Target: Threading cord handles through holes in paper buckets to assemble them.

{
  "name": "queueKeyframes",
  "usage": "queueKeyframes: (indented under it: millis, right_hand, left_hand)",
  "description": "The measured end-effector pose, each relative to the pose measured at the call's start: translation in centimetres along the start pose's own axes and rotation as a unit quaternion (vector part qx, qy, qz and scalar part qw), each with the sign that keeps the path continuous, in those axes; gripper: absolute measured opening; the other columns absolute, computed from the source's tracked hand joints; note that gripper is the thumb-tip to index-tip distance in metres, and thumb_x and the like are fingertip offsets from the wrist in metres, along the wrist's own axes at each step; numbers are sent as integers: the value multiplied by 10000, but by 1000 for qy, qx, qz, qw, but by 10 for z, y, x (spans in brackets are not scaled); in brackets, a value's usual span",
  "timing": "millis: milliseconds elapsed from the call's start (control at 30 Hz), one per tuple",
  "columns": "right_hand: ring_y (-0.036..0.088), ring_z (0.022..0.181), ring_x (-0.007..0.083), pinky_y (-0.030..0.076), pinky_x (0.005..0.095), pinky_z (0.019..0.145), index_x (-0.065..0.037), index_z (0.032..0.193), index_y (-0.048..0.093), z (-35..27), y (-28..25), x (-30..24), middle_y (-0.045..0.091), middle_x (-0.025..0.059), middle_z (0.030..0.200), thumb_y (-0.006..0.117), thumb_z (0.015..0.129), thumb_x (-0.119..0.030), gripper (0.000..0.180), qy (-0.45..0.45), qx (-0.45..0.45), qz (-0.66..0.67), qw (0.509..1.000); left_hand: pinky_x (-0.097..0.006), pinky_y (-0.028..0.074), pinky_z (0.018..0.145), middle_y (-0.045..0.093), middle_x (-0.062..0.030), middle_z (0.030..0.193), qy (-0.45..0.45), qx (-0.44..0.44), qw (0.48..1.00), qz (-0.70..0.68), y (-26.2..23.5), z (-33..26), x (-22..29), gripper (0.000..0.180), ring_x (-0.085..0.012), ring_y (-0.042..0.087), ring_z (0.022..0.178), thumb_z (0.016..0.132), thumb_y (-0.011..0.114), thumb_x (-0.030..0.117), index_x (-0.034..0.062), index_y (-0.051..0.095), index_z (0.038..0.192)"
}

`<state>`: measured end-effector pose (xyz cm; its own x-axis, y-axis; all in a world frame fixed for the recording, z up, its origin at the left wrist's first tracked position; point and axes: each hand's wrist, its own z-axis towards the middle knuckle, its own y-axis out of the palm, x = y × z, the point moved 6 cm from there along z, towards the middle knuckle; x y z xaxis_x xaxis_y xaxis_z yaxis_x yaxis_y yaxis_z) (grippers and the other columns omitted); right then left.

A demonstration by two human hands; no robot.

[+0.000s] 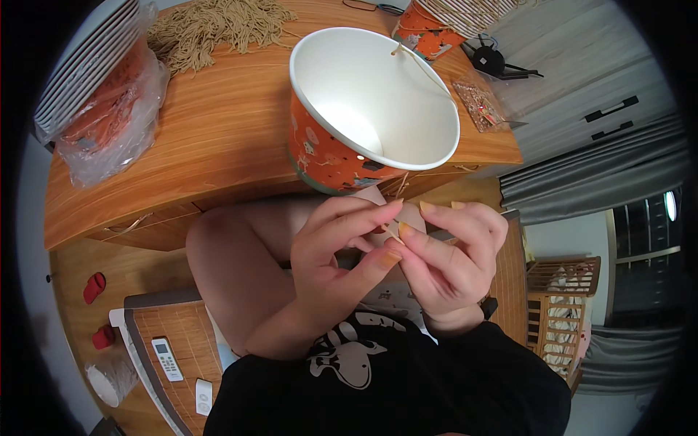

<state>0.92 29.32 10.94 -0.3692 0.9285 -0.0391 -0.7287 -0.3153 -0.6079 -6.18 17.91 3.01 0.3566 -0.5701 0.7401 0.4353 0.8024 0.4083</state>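
I see both hands meeting just below the tabletop's (218, 138) near edge. My left hand (338, 251) pinches the tan string (395, 231) between thumb and forefinger; my right hand (443, 254) curls in, fingertips nipping the same string. Just above them, the orange paper cup (363, 109) overhangs that edge, tilted, mouth open toward me.

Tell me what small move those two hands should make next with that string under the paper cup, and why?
Probably pull the knot snug. The left hand and right hand meet fingertip to fingertip, pinching the tan string just below the orange paper bucket. Another length of string runs across the bucket's mouth from a hole at its far rim, so this end looks threaded through and in need of securing.
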Motion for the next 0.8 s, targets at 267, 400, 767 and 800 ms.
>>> queueKeyframes:
  millis: [267, 400, 767, 800]
  right_hand:
    - [551, 978, 224, 436, 340, 851, -186, 956, 767, -6, 9, 0, 697, -8, 1125, 864, 678, -213, 296, -29, -13, 2, 999]
    - [578, 1003, 250, 427, 351, 905, -104, 1068, 709, 13, 9, 15, 697, 58, 1180, 891, 666, -212, 454, 24, -63, 192, 979]
    - [520, 831, 150, 421, 270, 792, -48, 944, 770, 44, 22, 30, 763, 30, 932, 813, 754, -68, 196, 124, -274, 392, 870]
    - [548, 822, 149, 426, 263, 786, -83, 940, 780, 44, 21, 31, 748, -9, 919, 822, 755, -79, 189, 125, -265, 376, 879]
  left_hand:
    - [-235, 524, 707, 676, -92, 988, -39, 3, 999, -26, -8, -1, -10, 148, -120, 647, 811, 837, 731, -31, -13, 754, 982]
    - [-246, 518, 717, 670, -89, 980, -64, 13, 997, -31, -11, 3, -6, 76, -131, 644, 799, 847, 718, -31, -13, 729, 920]
    - [-248, 452, 677, 635, -65, 942, -169, -88, 978, -88, 4, 0, -2, 86, -104, 575, 774, 913, 613, -25, 0, 610, 995]
    - [-258, 451, 667, 635, -64, 933, -186, -96, 974, -88, 5, 0, -3, 92, -109, 572, 763, 911, 621, -20, -1, 616, 1000]
